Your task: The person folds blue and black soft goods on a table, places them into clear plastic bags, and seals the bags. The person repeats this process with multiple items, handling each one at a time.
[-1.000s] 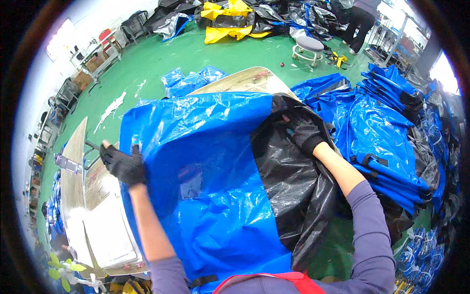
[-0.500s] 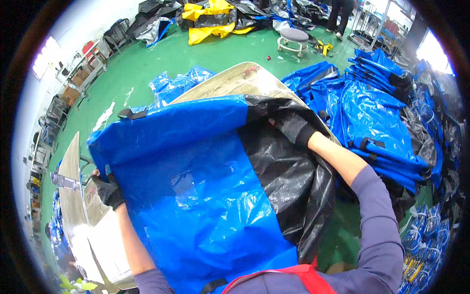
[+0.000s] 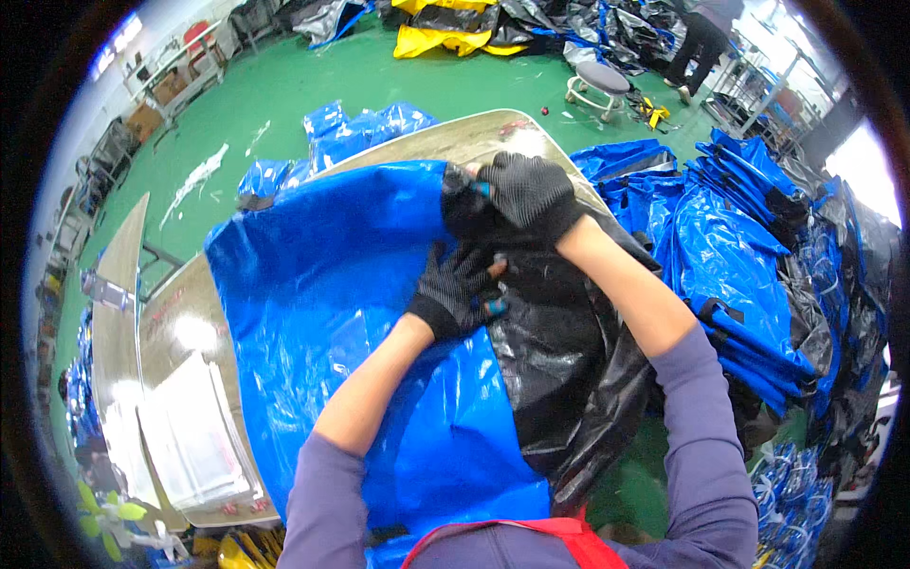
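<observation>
A large blue and black tarpaulin piece (image 3: 379, 379) is spread in front of me over a wood-patterned table, its near end hanging at my body. Its upper edge is folded over. My left hand (image 3: 457, 289), in a dark knit glove with some fingertips bare, lies spread on the tarpaulin at the seam between blue and black. Just above it, my right hand (image 3: 533, 194), gloved alike, has its fingers curled over the folded black edge and grips it. The palm side of the right hand is hidden.
The table (image 3: 464, 140) shows beyond the tarpaulin, with white sheets (image 3: 199, 441) on its left part. Stacked blue tarpaulin pieces (image 3: 720, 256) stand to the right. A round stool (image 3: 601, 80) and a standing person (image 3: 700, 43) are farther off. Bundled blue-white pieces (image 3: 791, 503) lie lower right.
My left hand has left the tarpaulin's left edge and moved right to the seam. My right hand has come up and left, from on the black part to the folded edge.
</observation>
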The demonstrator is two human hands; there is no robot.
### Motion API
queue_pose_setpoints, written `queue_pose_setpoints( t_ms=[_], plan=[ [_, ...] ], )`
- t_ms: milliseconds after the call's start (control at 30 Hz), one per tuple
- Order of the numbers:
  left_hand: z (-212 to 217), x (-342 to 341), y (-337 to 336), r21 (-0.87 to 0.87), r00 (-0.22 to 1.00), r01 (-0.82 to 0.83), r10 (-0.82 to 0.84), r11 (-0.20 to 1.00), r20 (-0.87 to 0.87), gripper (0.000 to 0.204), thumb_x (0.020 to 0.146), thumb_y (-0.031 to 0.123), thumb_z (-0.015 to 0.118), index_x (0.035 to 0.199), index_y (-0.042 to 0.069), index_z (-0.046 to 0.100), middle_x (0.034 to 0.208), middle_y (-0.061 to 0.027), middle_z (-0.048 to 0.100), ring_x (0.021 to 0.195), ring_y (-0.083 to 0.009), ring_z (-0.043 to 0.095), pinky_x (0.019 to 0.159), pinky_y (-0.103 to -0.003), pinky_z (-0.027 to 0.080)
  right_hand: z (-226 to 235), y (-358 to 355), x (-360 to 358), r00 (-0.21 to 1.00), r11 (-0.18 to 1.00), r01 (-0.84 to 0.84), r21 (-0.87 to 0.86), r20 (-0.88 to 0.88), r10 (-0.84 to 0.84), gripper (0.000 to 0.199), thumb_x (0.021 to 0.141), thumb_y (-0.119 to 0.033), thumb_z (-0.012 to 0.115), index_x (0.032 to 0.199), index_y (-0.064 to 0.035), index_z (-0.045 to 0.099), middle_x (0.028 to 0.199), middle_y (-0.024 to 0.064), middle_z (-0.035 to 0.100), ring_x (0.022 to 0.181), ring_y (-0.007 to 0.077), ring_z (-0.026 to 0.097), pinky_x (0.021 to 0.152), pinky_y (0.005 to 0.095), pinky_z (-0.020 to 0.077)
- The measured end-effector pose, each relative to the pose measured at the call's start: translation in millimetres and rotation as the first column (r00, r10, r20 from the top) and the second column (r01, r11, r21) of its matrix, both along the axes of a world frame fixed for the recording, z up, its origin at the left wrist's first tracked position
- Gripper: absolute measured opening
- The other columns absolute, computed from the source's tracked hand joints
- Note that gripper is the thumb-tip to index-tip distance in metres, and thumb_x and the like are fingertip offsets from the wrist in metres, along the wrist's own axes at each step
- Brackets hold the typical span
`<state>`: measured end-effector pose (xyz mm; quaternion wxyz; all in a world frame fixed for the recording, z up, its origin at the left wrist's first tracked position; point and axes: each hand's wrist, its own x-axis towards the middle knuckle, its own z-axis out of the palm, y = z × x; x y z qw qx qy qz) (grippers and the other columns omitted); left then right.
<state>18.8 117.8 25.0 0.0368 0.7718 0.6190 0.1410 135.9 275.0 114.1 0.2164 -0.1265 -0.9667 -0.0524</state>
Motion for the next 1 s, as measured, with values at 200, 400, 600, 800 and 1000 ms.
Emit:
queue_pose_setpoints(
  t_ms=[200,400,600,800,1000],
  plan=[
    [-48,-67,-55,-0.249,0.884,-0.100,0.201,0.963,0.422,0.049,0.083,0.031,0.060,0.125,0.006,0.057,0.131,-0.0209,0.053,0.124,-0.0379,0.046,0.108,-0.044,0.033,-45,-95,93,0.889,0.921,-0.385,-0.059,0.242,0.388,0.028,0.092,-0.023,0.050,0.115,-0.0135,0.062,0.082,0.0126,0.065,0.062,0.0279,0.062,0.049,0.0402,0.0483],
    [-63,-250,-284,0.109,0.753,-0.649,0.656,0.753,-0.050,0.043,0.089,0.027,0.055,0.127,0.006,0.056,0.132,-0.0216,0.053,0.122,-0.0387,0.048,0.109,-0.044,0.032,-89,-68,127,0.907,0.932,-0.352,-0.085,0.214,0.362,0.024,0.090,-0.024,0.054,0.111,-0.0217,0.066,0.063,0.0071,0.057,0.054,0.0261,0.058,0.044,0.0381,0.0449],
    [87,-323,-302,0.270,0.535,-0.821,0.510,0.503,0.674,0.035,0.098,0.021,0.045,0.129,0.007,0.055,0.125,-0.0230,0.057,0.111,-0.0342,0.059,0.085,-0.039,0.050,-38,-100,93,0.749,0.959,-0.242,-0.149,0.599,0.282,0.025,0.084,-0.031,0.060,0.091,-0.0097,0.069,0.097,0.0109,0.064,0.092,0.0301,0.060,0.080,0.0465,0.0440],
    [54,-146,-194,-0.305,0.914,-0.306,0.188,0.902,-0.360,0.077,0.079,0.059,0.061,0.141,0.016,0.044,0.147,-0.0220,0.036,0.129,-0.0436,0.042,0.101,-0.055,0.038,-12,-85,87,0.966,0.987,-0.080,-0.141,0.235,0.112,0.061,0.076,-0.047,0.064,0.122,-0.0065,0.059,0.122,0.0204,0.058,0.115,0.0352,0.053,0.099,0.0504,0.0374],
    [36,-111,-224,-0.646,0.879,-0.476,0.318,0.597,-0.355,0.101,0.074,0.065,0.063,0.151,0.016,0.022,0.157,-0.0207,0.011,0.141,-0.0455,0.019,0.107,-0.059,0.028,-97,-32,127,0.975,0.981,-0.024,-0.195,0.214,0.066,0.077,0.083,-0.059,0.054,0.146,-0.0174,0.036,0.155,0.0126,0.024,0.144,0.0344,0.017,0.111,0.0602,0.0125]
  ],
)
